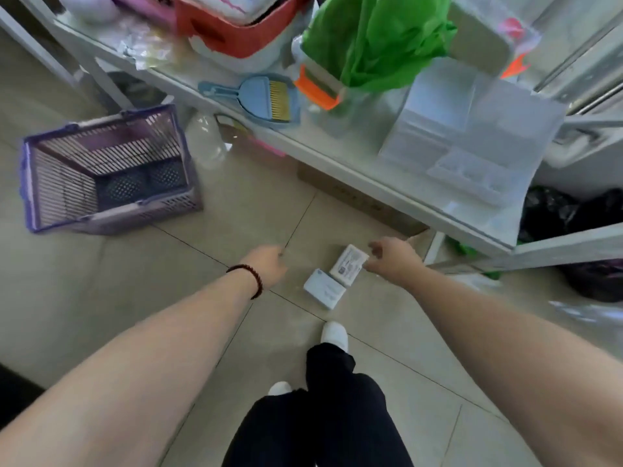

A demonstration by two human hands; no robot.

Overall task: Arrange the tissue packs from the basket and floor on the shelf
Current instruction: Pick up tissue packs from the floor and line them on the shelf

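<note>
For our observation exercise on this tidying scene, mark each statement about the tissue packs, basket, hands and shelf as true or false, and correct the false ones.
1. Two tissue packs lie on the floor. True.
2. The purple basket is full of packs. False: no packs show inside it.
3. The left hand holds a pack. False: it is bare, with a dark bracelet at its wrist.
4. The right hand is beside the farther pack. True, though a firm hold cannot be told.
5. A blue dustpan lies on the shelf. True.
</note>
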